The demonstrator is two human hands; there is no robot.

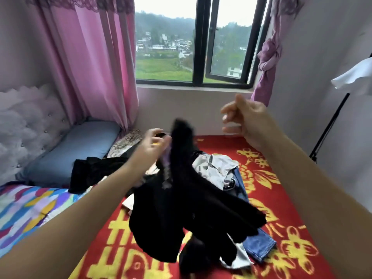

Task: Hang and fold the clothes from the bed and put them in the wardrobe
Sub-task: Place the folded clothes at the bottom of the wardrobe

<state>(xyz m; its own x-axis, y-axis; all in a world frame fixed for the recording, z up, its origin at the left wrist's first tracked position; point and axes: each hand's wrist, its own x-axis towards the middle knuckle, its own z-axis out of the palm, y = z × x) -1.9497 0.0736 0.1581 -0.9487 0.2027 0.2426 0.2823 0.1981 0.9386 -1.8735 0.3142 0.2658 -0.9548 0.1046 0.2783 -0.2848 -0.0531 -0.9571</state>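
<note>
Item: black garment (191, 214), blurred, apparently pinched in your left hand (150, 148), draping long-axis toward you over the bed (281, 198). Your right hand (243, 119), loosely curled, empty, hovers beside it, right.

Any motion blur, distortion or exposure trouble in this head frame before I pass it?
Head view: the black garment and the left hand gripping it are smeared by motion; the right hand, holding nothing, is slightly soft. Wide-angle bending curves the window frame and pink curtain. Daylight is even, the sky near white, with no hard shadows on the red blanket.
</note>
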